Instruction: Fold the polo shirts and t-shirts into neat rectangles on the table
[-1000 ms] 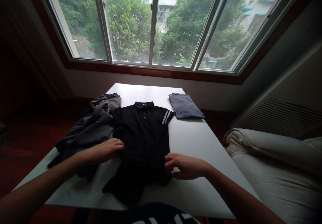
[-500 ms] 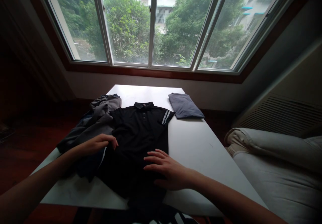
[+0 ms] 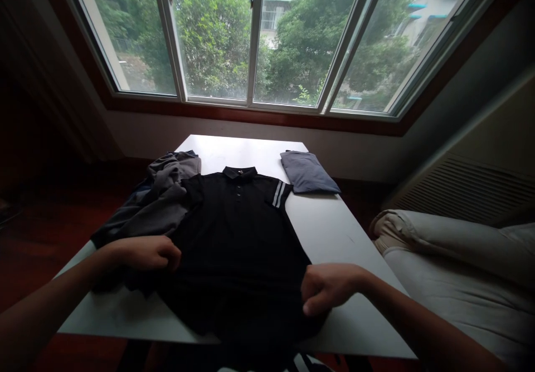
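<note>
A black polo shirt (image 3: 240, 233) lies spread on the white table (image 3: 351, 244), its collar toward the window and white stripes on the right sleeve. My left hand (image 3: 152, 253) is closed on the shirt's left edge, with the fingertips curled under out of sight. On the opposite side, my right hand (image 3: 326, 289) grips the shirt's right edge near the hem, fingers folded in. Between the two hands the cloth is drawn out wide and fairly smooth. The lower hem hangs in dark shade by the table's near edge.
A rumpled heap of grey and dark clothes (image 3: 163, 194) lies on the table's left side, against the shirt. A folded grey-blue garment (image 3: 309, 172) rests at the far right. Beside the table stands a pale padded seat (image 3: 455, 266). A window (image 3: 251, 43) is beyond.
My right hand has moved right from over the shirt and closed on its edge. My left hand has shifted slightly left and down and curled shut. The shirt is now wider and smoother.
</note>
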### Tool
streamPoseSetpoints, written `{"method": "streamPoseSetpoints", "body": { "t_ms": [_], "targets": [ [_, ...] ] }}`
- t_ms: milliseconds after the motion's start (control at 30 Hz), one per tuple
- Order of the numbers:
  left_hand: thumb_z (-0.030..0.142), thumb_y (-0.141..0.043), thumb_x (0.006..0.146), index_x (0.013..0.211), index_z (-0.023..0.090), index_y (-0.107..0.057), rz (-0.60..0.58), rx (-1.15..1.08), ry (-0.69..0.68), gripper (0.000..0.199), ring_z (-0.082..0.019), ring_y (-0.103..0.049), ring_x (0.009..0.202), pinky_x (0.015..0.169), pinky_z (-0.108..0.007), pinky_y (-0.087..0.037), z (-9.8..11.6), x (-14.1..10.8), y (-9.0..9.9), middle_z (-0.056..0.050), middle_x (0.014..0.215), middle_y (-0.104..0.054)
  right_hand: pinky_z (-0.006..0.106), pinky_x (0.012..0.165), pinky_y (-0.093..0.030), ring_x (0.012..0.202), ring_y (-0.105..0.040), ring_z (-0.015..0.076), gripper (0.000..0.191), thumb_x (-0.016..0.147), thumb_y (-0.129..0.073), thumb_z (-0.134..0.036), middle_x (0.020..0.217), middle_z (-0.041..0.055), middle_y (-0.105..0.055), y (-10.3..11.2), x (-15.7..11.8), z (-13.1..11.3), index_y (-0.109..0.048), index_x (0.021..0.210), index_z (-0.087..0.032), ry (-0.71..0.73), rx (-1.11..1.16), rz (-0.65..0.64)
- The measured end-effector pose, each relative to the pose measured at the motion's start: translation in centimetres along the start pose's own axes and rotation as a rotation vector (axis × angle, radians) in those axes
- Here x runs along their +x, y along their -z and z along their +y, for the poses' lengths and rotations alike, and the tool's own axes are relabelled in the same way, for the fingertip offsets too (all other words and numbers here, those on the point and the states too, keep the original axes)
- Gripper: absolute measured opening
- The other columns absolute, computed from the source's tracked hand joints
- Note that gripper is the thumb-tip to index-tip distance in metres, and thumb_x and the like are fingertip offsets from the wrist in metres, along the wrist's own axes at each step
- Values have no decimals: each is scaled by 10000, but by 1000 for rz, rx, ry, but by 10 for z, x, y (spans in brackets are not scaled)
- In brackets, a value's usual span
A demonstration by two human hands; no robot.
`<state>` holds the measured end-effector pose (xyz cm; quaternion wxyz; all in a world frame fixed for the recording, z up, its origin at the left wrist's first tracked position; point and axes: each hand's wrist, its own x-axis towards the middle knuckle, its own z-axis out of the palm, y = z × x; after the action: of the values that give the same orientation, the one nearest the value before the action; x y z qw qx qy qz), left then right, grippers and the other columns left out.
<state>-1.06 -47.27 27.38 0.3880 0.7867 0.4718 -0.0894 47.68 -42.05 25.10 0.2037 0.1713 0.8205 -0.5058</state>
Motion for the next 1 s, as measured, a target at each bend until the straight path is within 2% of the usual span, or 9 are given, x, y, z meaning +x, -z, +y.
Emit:
{"method": "streamPoseSetpoints", "body": {
  "t_ms": [67,133,333,400,467,567,667,767,1000],
  "targets": [
    [174,-545,718,1041,253,-775,-90,-41,-19,404,-203,-687,794,699,-241,-516,5,3,10,-4,910,-754,243,635,-467,692,-630,147,532,955,-570,-646,763,22,-685,6,-17,-1,-723,825,-154,-97,160,-106],
    [222,-568,790,1144,263,-754,-38,-51,-67,402,-202,-694,825,723,-237,-516,11,15,21,4,945,-758,267,687,-512,760,-675,172,514,983,-532,-631,839,39,-719,14,-22,-2,-745,964,-164,-156,227,-25],
    [403,-538,940,1200,227,-714,509,103,-179,360,-234,-637,1154,1055,-317,-461,11,112,43,-64,1246,-682,356,968,-502,1067,-661,227,388,1007,-542,-510,1163,80,-711,73,31,17,-721,1179,-211,-26,-152,795],
    [431,-544,941,1308,206,-664,601,158,-70,447,-269,-553,1306,1152,-371,-391,3,153,48,-107,1395,-607,378,1099,-429,1249,-587,254,388,987,-580,-460,1345,110,-636,102,64,29,-690,1267,-215,-25,-287,926],
    [500,-518,963,1447,196,-565,672,214,144,574,-334,-396,1456,1205,-486,-310,-5,191,52,-147,1551,-478,385,1176,-351,1388,-482,270,452,990,-576,-438,1500,131,-523,131,98,39,-630,1382,-218,-154,-355,1005],
    [550,-435,1000,1585,216,-401,795,343,340,674,-399,-137,1563,1216,-655,-130,-18,236,58,-154,1689,-255,490,1229,-233,1540,-233,320,623,1011,-525,-526,1680,129,-262,166,144,50,-439,1566,-258,-455,-384,1050],
    [612,-352,1005,1622,224,-344,794,341,419,729,-418,-75,1572,1197,-706,-62,-36,267,66,-154,1712,-178,678,1199,-80,1570,-62,381,777,1005,-399,-691,1726,136,-75,190,177,63,-244,1649,-285,-652,-346,1002],
    [718,-257,977,1641,246,-301,727,250,469,817,-430,-66,1572,1175,-742,-72,-57,289,78,-141,1722,-129,762,1137,49,1569,25,404,824,988,-293,-765,1728,135,-37,209,194,79,-204,1658,-293,-724,-342,979],
    [760,-205,959,1654,270,-259,718,251,448,852,-402,-19,1583,1196,-713,-38,-85,325,120,-110,1731,-91,749,1138,57,1571,5,387,800,985,-278,-766,1732,110,-43,263,202,112,-216,1651,-328,-726,-361,978]
  ]
}}
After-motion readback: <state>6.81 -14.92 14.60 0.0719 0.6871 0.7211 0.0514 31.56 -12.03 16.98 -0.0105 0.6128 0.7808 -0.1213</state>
